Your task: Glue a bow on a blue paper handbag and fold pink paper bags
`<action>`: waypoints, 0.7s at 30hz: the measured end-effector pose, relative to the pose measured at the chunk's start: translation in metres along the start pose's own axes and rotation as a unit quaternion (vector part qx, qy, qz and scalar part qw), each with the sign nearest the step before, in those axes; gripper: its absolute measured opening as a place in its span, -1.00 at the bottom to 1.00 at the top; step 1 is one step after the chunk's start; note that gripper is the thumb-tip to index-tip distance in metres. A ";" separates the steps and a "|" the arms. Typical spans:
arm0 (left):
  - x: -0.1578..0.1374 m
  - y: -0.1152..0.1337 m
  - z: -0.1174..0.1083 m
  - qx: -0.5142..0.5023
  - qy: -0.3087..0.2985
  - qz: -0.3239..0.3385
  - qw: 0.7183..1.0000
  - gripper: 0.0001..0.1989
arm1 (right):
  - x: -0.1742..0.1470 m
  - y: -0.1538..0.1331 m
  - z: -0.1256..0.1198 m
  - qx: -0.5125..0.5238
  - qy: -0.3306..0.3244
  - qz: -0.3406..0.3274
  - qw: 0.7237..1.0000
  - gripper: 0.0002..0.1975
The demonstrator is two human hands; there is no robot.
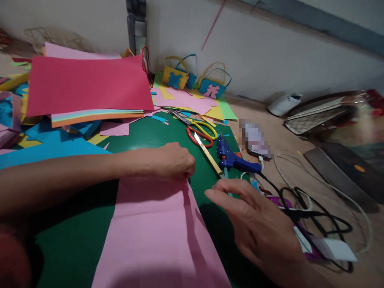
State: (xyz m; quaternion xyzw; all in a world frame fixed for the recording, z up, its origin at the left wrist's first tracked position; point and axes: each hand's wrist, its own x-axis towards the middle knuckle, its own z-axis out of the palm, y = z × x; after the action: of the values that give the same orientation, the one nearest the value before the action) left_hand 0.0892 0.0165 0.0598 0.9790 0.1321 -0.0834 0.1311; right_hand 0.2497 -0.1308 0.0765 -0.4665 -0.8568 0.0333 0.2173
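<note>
Left and right hands flank a pink sheet (150,236) that runs toward the wearer over a green surface (72,252). The left hand (177,160) lies at the sheet's far right corner, its fingers curled under; whether they pinch the paper or only press on it I cannot tell. Its forearm crosses above the far edge. The right hand (255,220) hangs half open to the right of the sheet, fingers loosely bent and apart from the paper, with nothing visible in its grasp.

Just beyond the right hand's fingertips lies a yellow-handled cutter (208,156), and beside that a blue glue gun (237,160). Farther past the left hand are scissors (179,116) with overlapping red and yellow handles. Beyond the left forearm come a blue sheet (60,151), then a stack topped by a red sheet (90,84), amid colored scraps.

Well past both hands, by the wall (255,52), stand small paper bags with bows, one yellow (165,78), one blue (204,88). Right of the right hand run black cables (333,218); beyond it are a blurred phone (255,138) and, farther right, a handbag (321,112).
</note>
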 end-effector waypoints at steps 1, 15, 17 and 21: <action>0.001 0.000 -0.002 -0.014 -0.008 -0.002 1.000 -0.77 | -0.002 0.001 -0.001 -0.010 -0.012 -0.009 1.000 -0.47; 0.011 -0.001 -0.014 -0.029 -0.032 -0.012 0.999 -0.87 | -0.004 0.021 0.029 -0.019 -0.070 0.041 0.996 -0.63; 0.013 -0.002 -0.013 -0.040 -0.030 -0.013 0.999 -0.86 | -0.003 0.023 0.032 -0.002 -0.063 0.057 0.996 -0.66; 0.016 -0.008 -0.007 -0.072 -0.015 -0.014 0.997 -0.92 | 0.000 0.023 0.033 0.016 -0.058 0.097 0.994 -0.71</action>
State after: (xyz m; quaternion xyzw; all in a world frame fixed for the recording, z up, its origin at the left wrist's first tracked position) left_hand 0.1032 0.0294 0.0612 0.9637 0.1490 -0.0905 0.2022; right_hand 0.2539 -0.1133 0.0404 -0.5410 -0.8181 0.0945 0.1707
